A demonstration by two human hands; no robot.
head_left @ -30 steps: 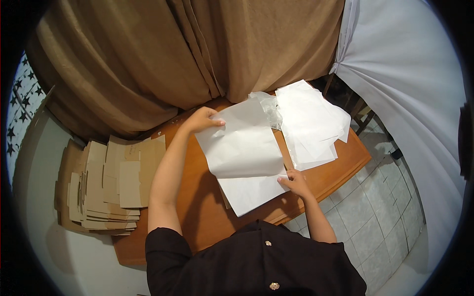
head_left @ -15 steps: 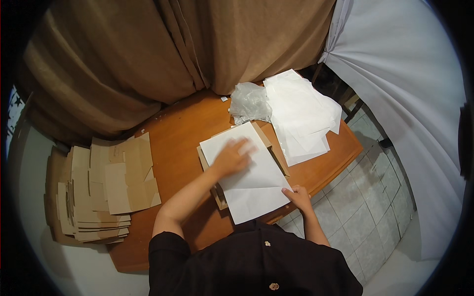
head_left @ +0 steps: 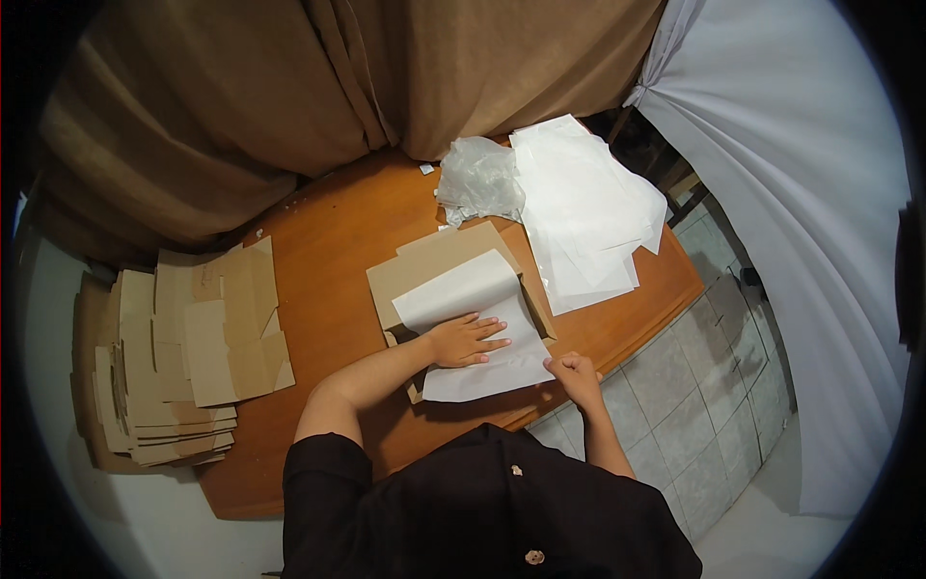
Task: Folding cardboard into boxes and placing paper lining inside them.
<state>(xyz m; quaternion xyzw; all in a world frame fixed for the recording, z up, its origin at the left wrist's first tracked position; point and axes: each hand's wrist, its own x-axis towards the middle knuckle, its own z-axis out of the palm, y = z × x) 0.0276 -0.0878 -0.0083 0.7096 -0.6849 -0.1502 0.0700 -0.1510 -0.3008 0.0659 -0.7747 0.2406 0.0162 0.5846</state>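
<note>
A white sheet of paper (head_left: pixel 521 333) lies over a brown cardboard box (head_left: pixel 439 254) near the front of the table. The sheet's far part bulges up in a curve, while its near part hangs toward me. My left hand (head_left: pixel 468 341) rests palm down on the sheet, fingers spread. At the sheet's right corner, my right hand (head_left: pixel 577 376) has its fingers closed on the paper. Bare cardboard shows beyond the sheet's far end, and the box's walls show at its left and right sides.
Flattened cardboard boxes (head_left: pixel 178 338) are stacked on the table's left. A pile of white sheets (head_left: pixel 584 212) lies at the far right beside crumpled translucent plastic (head_left: pixel 479 179). Brown curtains (head_left: pixel 521 68) hang behind the wooden table (head_left: pixel 333 241); tiled floor (head_left: pixel 675 405) shows past its right edge.
The sheet has slid toward me and bulged up, baring the cardboard at the far end. My left hand, blurred before, now lies flat on it. The right hand keeps the corner.
</note>
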